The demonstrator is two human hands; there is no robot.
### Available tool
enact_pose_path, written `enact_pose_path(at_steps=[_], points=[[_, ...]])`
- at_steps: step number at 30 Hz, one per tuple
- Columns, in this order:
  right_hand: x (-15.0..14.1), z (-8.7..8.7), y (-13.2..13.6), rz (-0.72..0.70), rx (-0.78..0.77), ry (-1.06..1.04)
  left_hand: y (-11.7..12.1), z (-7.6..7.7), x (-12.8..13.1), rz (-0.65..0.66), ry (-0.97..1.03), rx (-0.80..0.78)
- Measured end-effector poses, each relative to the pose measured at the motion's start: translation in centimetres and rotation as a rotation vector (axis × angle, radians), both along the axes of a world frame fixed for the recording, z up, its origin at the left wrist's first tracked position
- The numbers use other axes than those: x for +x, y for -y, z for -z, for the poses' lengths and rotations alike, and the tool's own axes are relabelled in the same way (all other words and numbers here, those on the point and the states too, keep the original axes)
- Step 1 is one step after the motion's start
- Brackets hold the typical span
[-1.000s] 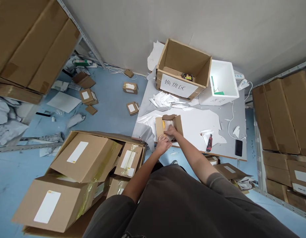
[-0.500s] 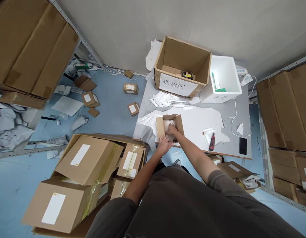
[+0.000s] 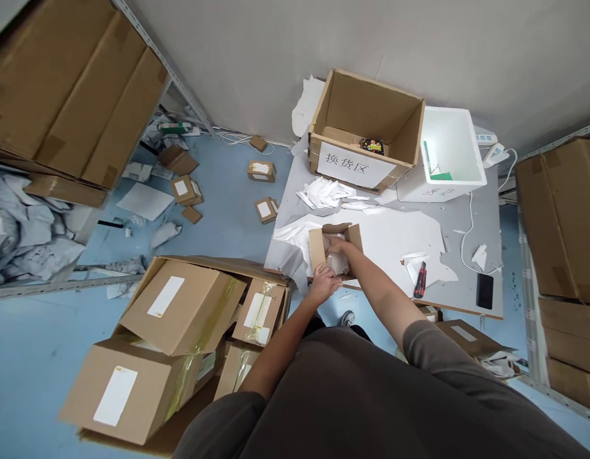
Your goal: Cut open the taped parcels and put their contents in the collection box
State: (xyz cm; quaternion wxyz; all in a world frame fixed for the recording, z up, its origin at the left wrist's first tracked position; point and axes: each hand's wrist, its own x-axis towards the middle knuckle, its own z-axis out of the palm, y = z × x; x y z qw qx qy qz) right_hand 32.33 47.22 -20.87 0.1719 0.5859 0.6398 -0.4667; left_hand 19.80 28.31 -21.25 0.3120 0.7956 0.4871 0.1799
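Note:
A small open cardboard box [image 3: 316,248] stands at the table's front edge with its flaps up. My left hand [image 3: 325,284] is closed on the near left side of this box. Down inside it is my right hand [image 3: 334,245], its fingers curled and partly hidden by the box walls and a flap. Pale, whitish material [image 3: 338,262] lies under and beside the right hand; whether it is paper or a wrapped item is unclear.
On the table [image 3: 481,217] are a large carton [image 3: 318,153], a white foam box [image 3: 438,191], white paper pieces [image 3: 323,191], a red-and-black utility knife [image 3: 420,280] and a phone [image 3: 485,291]. Taped boxes [image 3: 180,306] fill a big carton at left. Small boxes [image 3: 261,171] lie on the floor.
The view has shifted, so the scene sits farther right. Within the box, my right hand has moved toward the far left side, exposing more pale material near the front. My left hand keeps its place.

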Motion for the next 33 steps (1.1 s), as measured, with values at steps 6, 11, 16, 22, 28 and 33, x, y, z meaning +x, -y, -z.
enact_pose_path(at_steps=[6, 11, 16, 22, 28, 33], points=[[-0.2, 0.5, 0.0, -0.017, -0.009, -0.019, 0.0, 0.3, 0.2, -0.047, 0.03, -0.033], [0.2, -0.2, 0.3, 0.041, 0.096, 0.016, 0.2, 0.2, 0.7, -0.106, 0.055, -0.016], [0.9, -2.7, 1.4, 0.172, 0.267, 0.063, 0.5, -0.2, 0.4, -0.157, 0.054, 0.064], [3.5, -8.4, 2.1, 0.354, 0.359, -0.027, -0.5, -1.2, -0.9, -0.187, 0.01, 0.13], [8.4, -15.1, 3.1, 0.522, 0.436, -0.351, -2.7, -3.2, -3.8, -0.189, -0.011, 0.035], [13.8, -20.7, 5.2, 0.591, 0.473, -0.572, -6.1, -5.6, -3.7, -0.368, 0.228, -0.25]])
